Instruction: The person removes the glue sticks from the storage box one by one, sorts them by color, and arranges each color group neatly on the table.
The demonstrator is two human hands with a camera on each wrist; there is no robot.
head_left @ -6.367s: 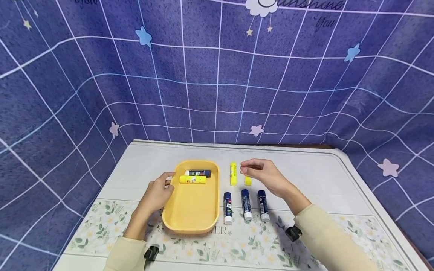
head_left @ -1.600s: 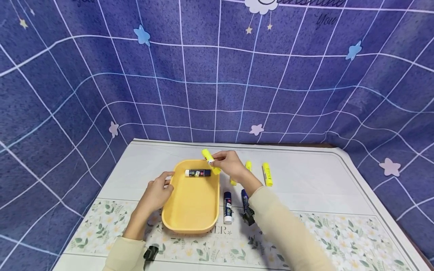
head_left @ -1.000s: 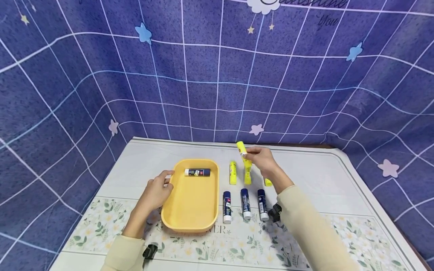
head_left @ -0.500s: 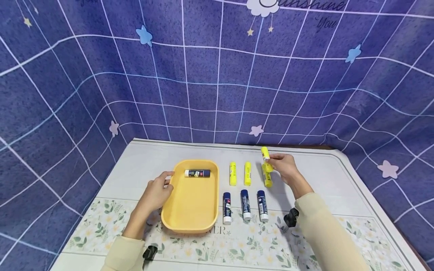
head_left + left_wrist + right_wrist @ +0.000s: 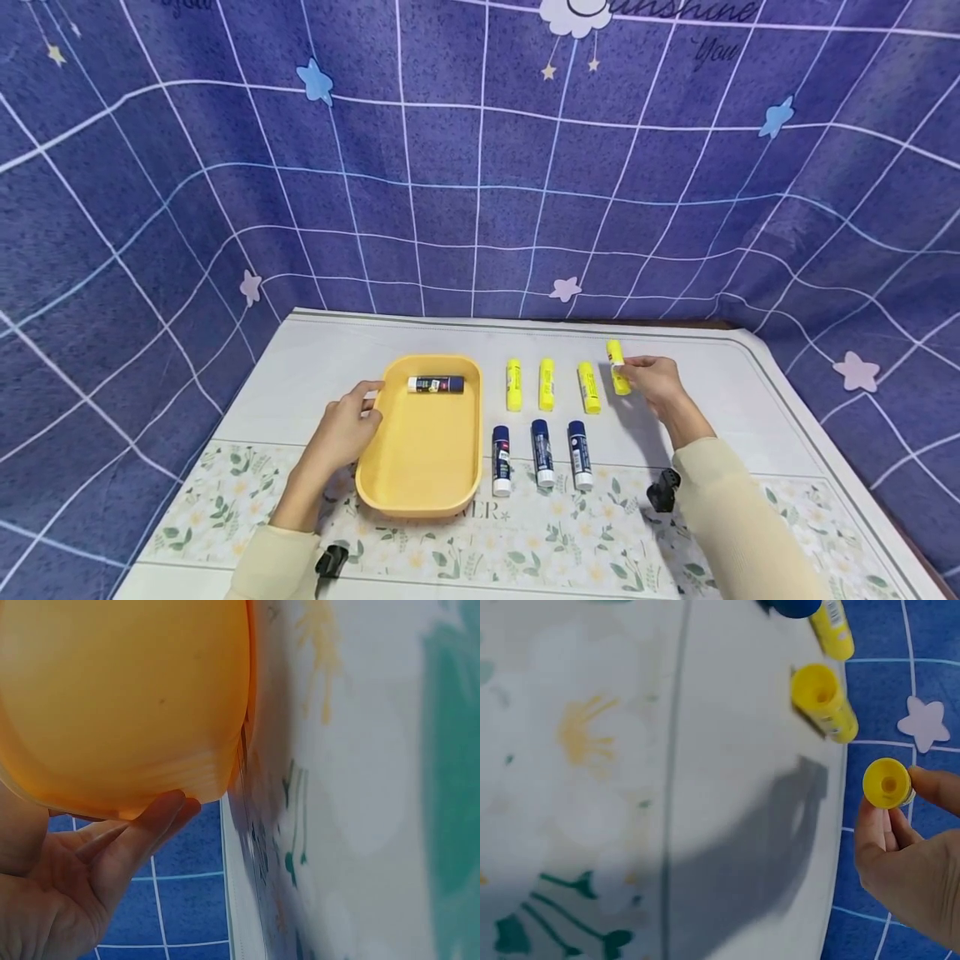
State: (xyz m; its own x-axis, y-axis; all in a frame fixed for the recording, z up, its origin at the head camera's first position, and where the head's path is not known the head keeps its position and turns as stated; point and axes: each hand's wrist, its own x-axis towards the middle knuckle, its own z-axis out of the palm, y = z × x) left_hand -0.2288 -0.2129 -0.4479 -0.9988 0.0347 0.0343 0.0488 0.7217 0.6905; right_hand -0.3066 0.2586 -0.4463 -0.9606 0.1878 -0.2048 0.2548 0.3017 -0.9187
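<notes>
My right hand (image 5: 654,385) pinches a yellow glue stick (image 5: 618,367) between thumb and fingers, at the right end of the yellow row. In the right wrist view the held stick shows its round hollow end. At the left, my left hand (image 5: 348,425) holds the side of a yellow-orange tray (image 5: 420,500), its fingertips at the rim and outer wall. One navy glue stick (image 5: 437,384) with a white end lies crosswise in the tray. Three yellow glue sticks lie right of the tray, the nearest to my right hand being a slightly tilted one (image 5: 588,387).
In front of the yellow row lie three navy glue sticks with white ends, the middle one (image 5: 542,452) among them. The table (image 5: 675,350) has a white cover with a flowered band. A blue curtain (image 5: 480,208) hangs behind and at both sides.
Earlier, a yellow glue stick lay beside the navy one in the tray; my right hand lifted it out and carried it right, past the other yellow sticks. The left hand has stayed at the tray.
</notes>
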